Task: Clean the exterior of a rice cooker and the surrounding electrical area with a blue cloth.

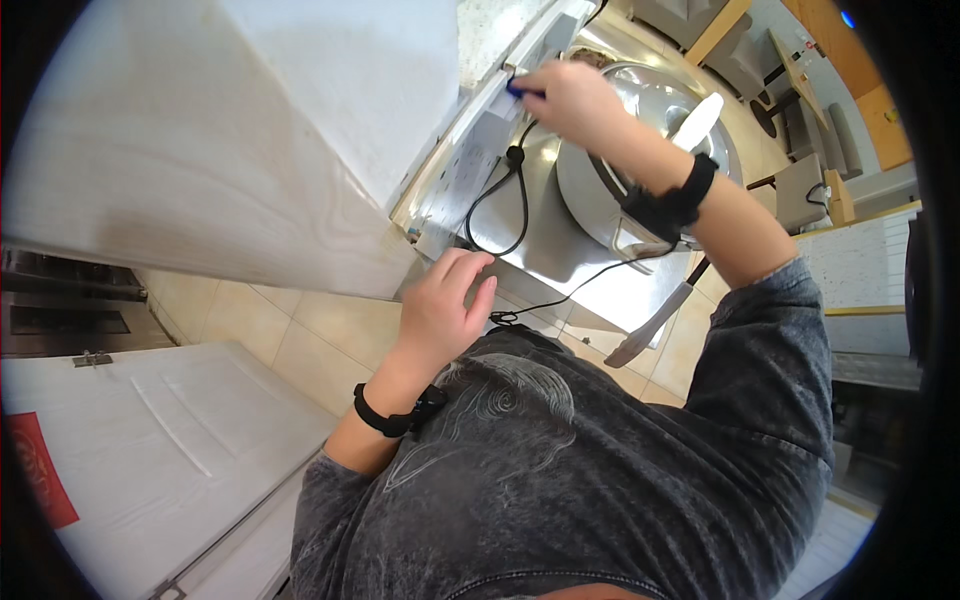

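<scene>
My right hand (577, 98) reaches to the far side of the metal surface, its fingers closed around a small dark blue object (516, 87). What the object is does not show clearly, as the fingers cover part of it. My left hand (443, 308) hovers by the near edge of the metal surface, fingers loosely bent, thumb apart, nothing in it. Just beyond its fingertips a black cable (525, 205) lies in a loop. Beneath my right forearm stands a large round metal pot (590, 195), partly hidden by the arm.
A white blade-like piece (699, 122) rests over the pot. Close to my body a long grey-brown handle (648, 328) juts past the metal surface (560, 265). A pale, large-sided block (230, 140) rises on the left. Chairs (805, 190) stand at the far right.
</scene>
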Available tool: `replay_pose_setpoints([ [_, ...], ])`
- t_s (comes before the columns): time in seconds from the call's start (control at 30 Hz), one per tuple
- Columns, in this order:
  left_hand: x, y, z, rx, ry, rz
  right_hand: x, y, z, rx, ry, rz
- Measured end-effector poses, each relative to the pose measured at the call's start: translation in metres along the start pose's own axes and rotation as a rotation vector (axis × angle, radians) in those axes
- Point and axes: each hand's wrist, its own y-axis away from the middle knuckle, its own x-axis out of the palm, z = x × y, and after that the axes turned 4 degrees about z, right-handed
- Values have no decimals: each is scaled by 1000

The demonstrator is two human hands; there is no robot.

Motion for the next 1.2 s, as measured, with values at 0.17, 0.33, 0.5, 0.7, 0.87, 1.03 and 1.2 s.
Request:
replay_pose_setpoints([
  [0.17,8,-27,-3,107,-166,27,-5,6,11,-85,-48,37],
  [0.33,18,-48,-4,136,-209,14,1,14,28,-139,-85,3],
  [0.5,23,-53,-8,153,-212,50,-5,5,8,-27,-2,26],
  [0.7,23,-51,-3,100,-205,79,-22,12,23,-115,-148,65],
  [0.87,16,-48,-2,64,-205,11,-32,-7,-15,171,-274,-80],
  [1.03,13,-49,-7,100,-230,-10,-12,-14,-3,-1,-138,-74],
  [1.2,4,-50,-15,108,-245,-60,-8,0,16,-111,-39,-79],
])
